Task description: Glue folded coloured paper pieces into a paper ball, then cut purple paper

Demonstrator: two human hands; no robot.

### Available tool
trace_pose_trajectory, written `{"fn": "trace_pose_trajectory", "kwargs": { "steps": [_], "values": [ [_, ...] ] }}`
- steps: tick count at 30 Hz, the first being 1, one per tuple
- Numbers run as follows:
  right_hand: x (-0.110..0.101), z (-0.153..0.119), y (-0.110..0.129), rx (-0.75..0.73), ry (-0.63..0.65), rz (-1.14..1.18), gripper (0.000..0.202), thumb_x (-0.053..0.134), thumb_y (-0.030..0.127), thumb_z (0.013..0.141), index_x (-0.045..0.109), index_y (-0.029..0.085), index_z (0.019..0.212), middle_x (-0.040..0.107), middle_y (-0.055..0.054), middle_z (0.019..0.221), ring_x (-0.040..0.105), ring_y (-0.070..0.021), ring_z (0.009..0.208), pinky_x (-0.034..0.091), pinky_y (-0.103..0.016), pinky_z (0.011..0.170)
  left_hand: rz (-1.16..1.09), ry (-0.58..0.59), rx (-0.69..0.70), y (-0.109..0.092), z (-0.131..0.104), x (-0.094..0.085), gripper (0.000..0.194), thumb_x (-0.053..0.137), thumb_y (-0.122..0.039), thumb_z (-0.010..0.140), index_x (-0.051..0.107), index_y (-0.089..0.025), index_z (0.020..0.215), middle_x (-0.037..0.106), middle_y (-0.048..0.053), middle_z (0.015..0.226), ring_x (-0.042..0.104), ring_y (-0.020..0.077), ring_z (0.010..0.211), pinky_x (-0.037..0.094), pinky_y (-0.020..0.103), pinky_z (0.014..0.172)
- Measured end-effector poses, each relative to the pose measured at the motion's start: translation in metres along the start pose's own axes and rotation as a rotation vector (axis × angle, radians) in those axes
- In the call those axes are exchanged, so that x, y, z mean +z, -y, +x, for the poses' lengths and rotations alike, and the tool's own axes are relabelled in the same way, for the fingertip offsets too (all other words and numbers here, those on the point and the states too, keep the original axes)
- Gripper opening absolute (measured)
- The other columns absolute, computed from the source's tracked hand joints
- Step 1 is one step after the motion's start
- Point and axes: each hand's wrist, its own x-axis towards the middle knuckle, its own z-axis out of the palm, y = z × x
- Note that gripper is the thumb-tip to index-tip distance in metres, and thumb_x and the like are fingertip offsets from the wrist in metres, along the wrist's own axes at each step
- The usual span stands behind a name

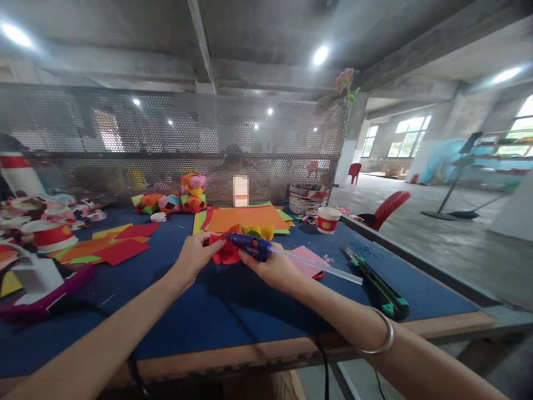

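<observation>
Left hand (195, 254) pinching red paper piece (222, 254), fingertips drawn close on its left edge, over middle of blue-topped table (179, 328). Right hand (277, 268) curled round blue hot-glue gun (252, 246), nozzle pointing left at the red piece; contact unclear. Translucent glue stick (325, 266) juts rightward from gun's rear. Far side: orange sheets (245, 218), stacked. Right: pink paper (308, 259), green-and-black utility knife (377, 282), red-and-white paper cup (328, 220)

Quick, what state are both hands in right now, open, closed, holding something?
Left hand: closed, pinching red paper.
Right hand: closed, holding the glue gun.
</observation>
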Motion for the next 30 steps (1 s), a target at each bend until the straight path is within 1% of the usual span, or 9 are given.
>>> {"fn": "trace_pose_trajectory", "kwargs": {
  "steps": [5, 10, 17, 23, 30],
  "values": [
    [-0.0007, 0.0000, 0.0014, 0.012, 0.001, 0.012, 0.020, 0.070, 0.037, 0.090, 0.079, 0.020, 0.089, 0.078, -0.009, 0.089, 0.071, -0.0242, 0.082, 0.055, -0.033, 0.073, 0.007, 0.007, 0.010, -0.0014, -0.0004, -0.0001, 0.035, 0.082, -0.048, 0.052, 0.074, -0.016, 0.066, 0.069, 0.001, 0.056, 0.053, 0.0128, 0.051, 0.039, 0.026, 0.055],
    [-0.0011, 0.0004, 0.0022, 0.035, -0.001, 0.007, 0.019, 0.071, 0.037, 0.089, 0.080, 0.020, 0.088, 0.077, -0.010, 0.090, 0.072, -0.0267, 0.083, 0.057, -0.037, 0.076, 0.002, 0.015, 0.018, -0.0023, -0.0014, 0.0004, 0.036, 0.084, -0.049, 0.054, 0.074, -0.016, 0.066, 0.068, 0.001, 0.055, 0.051, 0.0123, 0.050, 0.038, 0.026, 0.053],
    [0.0005, 0.0017, -0.0034, 0.003, 0.011, 0.045, 0.020, 0.070, 0.038, 0.090, 0.080, 0.021, 0.090, 0.078, -0.007, 0.086, 0.072, -0.0250, 0.081, 0.058, -0.036, 0.076, 0.013, 0.010, 0.035, 0.0001, -0.0001, -0.0016, 0.035, 0.083, -0.048, 0.055, 0.074, -0.016, 0.065, 0.067, 0.002, 0.055, 0.052, 0.0126, 0.050, 0.038, 0.025, 0.053],
    [0.0006, 0.0020, -0.0056, 0.014, 0.010, 0.069, 0.021, 0.070, 0.039, 0.090, 0.080, 0.021, 0.093, 0.080, -0.009, 0.094, 0.074, -0.0277, 0.089, 0.058, -0.038, 0.079, -0.007, 0.002, 0.024, -0.0002, -0.0002, -0.0017, 0.035, 0.082, -0.048, 0.054, 0.073, -0.016, 0.066, 0.068, 0.002, 0.056, 0.053, 0.0132, 0.051, 0.038, 0.026, 0.055],
    [0.0007, 0.0023, -0.0056, 0.010, 0.007, 0.083, 0.022, 0.069, 0.038, 0.090, 0.080, 0.020, 0.098, 0.081, -0.010, 0.099, 0.074, -0.0287, 0.095, 0.058, -0.038, 0.082, -0.015, -0.028, 0.030, 0.0008, 0.0013, -0.0031, 0.039, 0.083, -0.048, 0.054, 0.075, -0.015, 0.071, 0.070, 0.003, 0.060, 0.056, 0.0146, 0.055, 0.040, 0.026, 0.057]
  ]
}}
